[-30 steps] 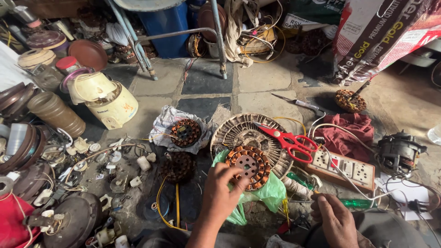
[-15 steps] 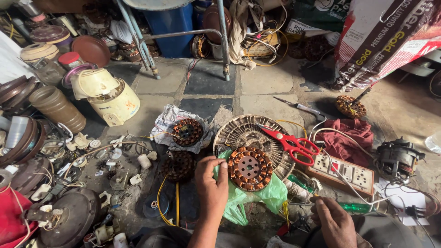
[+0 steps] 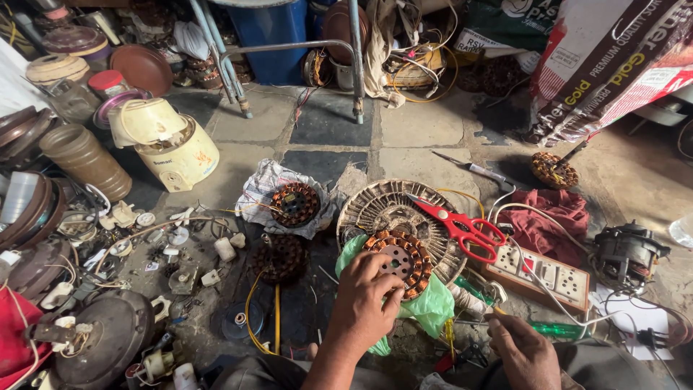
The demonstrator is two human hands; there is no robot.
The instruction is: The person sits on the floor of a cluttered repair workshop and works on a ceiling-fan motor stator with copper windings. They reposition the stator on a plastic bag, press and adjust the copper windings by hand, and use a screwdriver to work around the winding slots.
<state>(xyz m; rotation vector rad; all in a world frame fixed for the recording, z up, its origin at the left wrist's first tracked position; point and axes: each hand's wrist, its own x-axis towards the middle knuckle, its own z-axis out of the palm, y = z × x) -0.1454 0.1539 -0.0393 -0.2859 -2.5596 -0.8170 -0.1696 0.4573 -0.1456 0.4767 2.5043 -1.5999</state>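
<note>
My left hand (image 3: 364, 300) grips the near edge of a round copper-wound fan stator (image 3: 401, 262) that lies on a green plastic bag (image 3: 433, 303). My right hand (image 3: 523, 350) rests low at the right, fingers curled near a thin yellow wire; whether it holds anything is unclear. Red-handled scissors (image 3: 462, 225) lie across a round metal fan housing (image 3: 379, 206) just beyond the stator. A second stator (image 3: 294, 204) sits on a crumpled cloth, and a darker one (image 3: 279, 258) lies on the floor to its near side.
A switch-and-socket board (image 3: 540, 273) and a maroon rag (image 3: 545, 220) lie to the right, with a dark motor (image 3: 626, 253) beyond. A cream appliance body (image 3: 170, 141), fan covers and small parts crowd the left. A blue drum (image 3: 271, 32) stands behind metal legs.
My left hand has drawn the stator nearer to me and now covers its near edge. My right hand has barely moved.
</note>
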